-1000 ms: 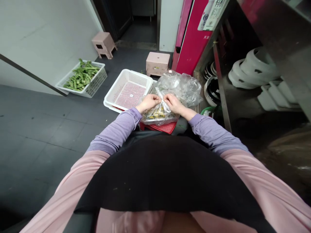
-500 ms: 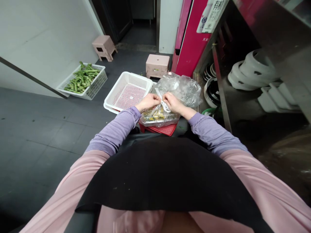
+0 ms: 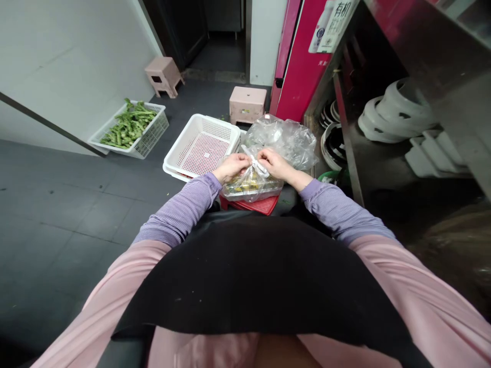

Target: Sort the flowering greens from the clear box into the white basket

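Note:
A clear plastic bag (image 3: 282,134) is gathered at the neck, where a white tie (image 3: 256,162) is wound around it. My left hand (image 3: 233,166) is closed, pinching at the left side of this neck. From the right, my right hand (image 3: 273,162) pinches the tie with thumb and fingers. Inside the bag's lower part lies a tray with yellow and green pieces (image 3: 251,181), blurred by the plastic. It rests on a red stool (image 3: 264,205) close to my lap. The fingertips' exact hold is too small to make out.
Left of my hands stands a white perforated basket (image 3: 169,167). Farther left, green vegetables (image 3: 128,125) fill another white basket (image 3: 153,132). Two pink stools (image 3: 248,102) stand toward the doorway. On the right are a pink-red cabinet (image 3: 307,76) and a metal shelf (image 3: 378,158) with white dishes.
The fingers of both hands have shifted slightly at the bag's neck, and one end of the white tie now sticks up to the left. The bag and tray stay in place.

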A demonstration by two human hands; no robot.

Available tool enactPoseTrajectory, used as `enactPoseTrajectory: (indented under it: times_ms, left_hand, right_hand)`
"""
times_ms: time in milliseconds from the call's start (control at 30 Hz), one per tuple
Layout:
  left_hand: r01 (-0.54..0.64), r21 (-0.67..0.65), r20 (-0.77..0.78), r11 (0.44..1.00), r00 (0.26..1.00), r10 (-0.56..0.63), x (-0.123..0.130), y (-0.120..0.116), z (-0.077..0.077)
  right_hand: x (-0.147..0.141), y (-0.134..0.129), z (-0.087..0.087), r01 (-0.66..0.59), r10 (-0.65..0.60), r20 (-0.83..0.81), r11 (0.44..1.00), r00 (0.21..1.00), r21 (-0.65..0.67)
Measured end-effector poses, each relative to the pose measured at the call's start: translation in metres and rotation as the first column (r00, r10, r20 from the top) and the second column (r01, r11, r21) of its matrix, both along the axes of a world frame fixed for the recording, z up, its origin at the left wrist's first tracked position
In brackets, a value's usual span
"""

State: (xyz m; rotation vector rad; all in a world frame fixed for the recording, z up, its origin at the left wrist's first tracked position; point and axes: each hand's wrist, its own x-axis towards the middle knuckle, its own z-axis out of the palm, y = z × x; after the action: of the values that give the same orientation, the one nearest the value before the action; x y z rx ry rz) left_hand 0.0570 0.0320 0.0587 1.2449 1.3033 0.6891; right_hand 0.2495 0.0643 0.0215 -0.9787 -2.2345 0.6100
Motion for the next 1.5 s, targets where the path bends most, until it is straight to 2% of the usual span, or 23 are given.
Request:
enactPoseTrajectory:
  times_ms: [133, 300, 400, 467, 533, 567, 633, 700, 767, 833, 900, 967, 1000, 1067, 1133, 1200, 1233, 1267, 1333, 1433, 1467, 1500]
  left_hand:
    - [-0.028, 0.089, -0.160, 0.996, 0.986, 0.042, 0.003, -0.004, 0.007]
    - [-0.071, 0.126, -0.257, 0.990, 0.961, 0.101, 0.009, -0.009, 0.016]
    - [-0.084, 0.164, -0.294, 0.983, 0.947, 0.130, 0.012, -0.008, 0.016]
    - [-0.094, 0.215, -0.307, 0.972, 0.938, 0.159, 0.013, -0.006, 0.014]
    - [-0.122, 0.240, -0.268, 0.963, 0.945, 0.187, 0.014, -0.003, 0.007]
    - [-0.145, 0.226, -0.220, 0.963, 0.956, 0.196, 0.014, -0.001, 0.002]
    - [-0.171, 0.137, -0.087, 0.976, 0.979, 0.183, 0.012, 0.001, -0.008]
    - [-0.135, 0.035, 0.020, 0.990, 0.991, 0.135, 0.010, 0.002, -0.016]
    - [-0.081, 0.050, 0.024, 0.995, 0.997, 0.080, 0.008, 0.002, -0.017]
    - [-0.031, 0.199, -0.065, 0.980, 0.997, 0.045, 0.007, 0.001, -0.011]
    - [0.025, 0.370, -0.189, 0.929, 0.981, 0.049, 0.008, 0.001, -0.002]
    - [0.048, 0.458, -0.278, 0.888, 0.956, 0.091, 0.010, 0.003, 0.004]
    - [0.025, 0.464, -0.290, 0.885, 0.949, 0.126, 0.011, 0.004, 0.004]
    - [-0.102, 0.371, -0.235, 0.923, 0.951, 0.199, 0.013, 0.006, 0.002]
    - [-0.238, 0.131, -0.115, 0.962, 0.961, 0.253, 0.012, 0.007, -0.003]
    - [-0.269, -0.060, -0.012, 0.961, 0.963, 0.269, 0.012, 0.007, -0.006]
    - [-0.254, -0.067, 0.004, 0.965, 0.967, 0.255, 0.011, 0.006, -0.006]
    - [-0.224, -0.011, -0.015, 0.974, 0.974, 0.224, 0.011, 0.005, -0.004]
    - [-0.129, 0.200, -0.144, 0.971, 0.977, 0.160, 0.010, 0.003, 0.000]
    - [0.025, 0.407, -0.341, 0.913, 0.931, 0.127, 0.011, 0.002, 0.004]
    - [0.011, 0.424, -0.341, 0.906, 0.928, 0.148, 0.012, 0.002, 0.004]
    - [-0.050, 0.413, -0.295, 0.909, 0.937, 0.186, 0.013, 0.003, 0.003]
  right_hand:
    - [-0.001, -0.006, 0.013, -0.008, -0.019, 0.164, 0.987, 0.986, 0.163]
    - [-0.003, -0.012, 0.026, -0.108, -0.047, 0.464, 0.947, 0.885, 0.304]
    - [-0.006, -0.013, 0.028, -0.082, -0.096, 0.498, 0.943, 0.862, 0.323]
    - [-0.008, -0.013, 0.024, -0.016, -0.128, 0.438, 0.951, 0.890, 0.309]
    - [-0.011, -0.013, 0.015, 0.090, -0.156, 0.278, 0.968, 0.948, 0.234]
    - [-0.012, -0.014, 0.009, 0.155, -0.179, 0.159, 0.976, 0.971, 0.151]
    - [-0.015, -0.018, -0.004, 0.237, -0.250, -0.108, 0.964, 0.962, -0.121]
    - [-0.017, -0.022, -0.012, 0.191, -0.319, -0.302, 0.903, 0.898, -0.386]
    - [-0.018, -0.026, -0.012, 0.109, -0.305, -0.366, 0.877, 0.879, -0.468]
    - [-0.016, -0.027, -0.004, 0.092, -0.226, -0.321, 0.918, 0.920, -0.385]
    - [-0.014, -0.026, 0.009, 0.120, -0.176, -0.215, 0.960, 0.961, -0.251]
    - [-0.011, -0.024, 0.019, 0.134, -0.156, -0.125, 0.976, 0.980, -0.171]
    - [-0.009, -0.023, 0.021, 0.123, -0.141, -0.097, 0.978, 0.985, -0.171]
    - [-0.003, -0.022, 0.021, 0.055, -0.075, -0.076, 0.968, 0.994, -0.243]
    - [0.003, -0.022, 0.016, -0.025, -0.008, -0.097, 0.941, 0.995, -0.338]
    - [0.007, -0.022, 0.011, -0.067, 0.026, -0.117, 0.928, 0.993, -0.366]
    - [0.009, -0.022, 0.009, -0.073, 0.037, -0.112, 0.937, 0.993, -0.343]
    - [0.010, -0.022, 0.008, -0.076, 0.049, -0.095, 0.950, 0.994, -0.302]
    - [0.010, -0.023, 0.008, -0.082, 0.079, -0.020, 0.976, 0.997, -0.199]
    - [0.007, -0.027, 0.008, -0.053, 0.060, 0.100, 0.996, 0.993, -0.077]
    - [0.006, -0.029, 0.008, -0.028, 0.034, 0.109, 0.998, 0.993, -0.058]
    - [0.004, -0.031, 0.006, 0.003, 0.002, 0.089, 0.999, 0.996, -0.050]
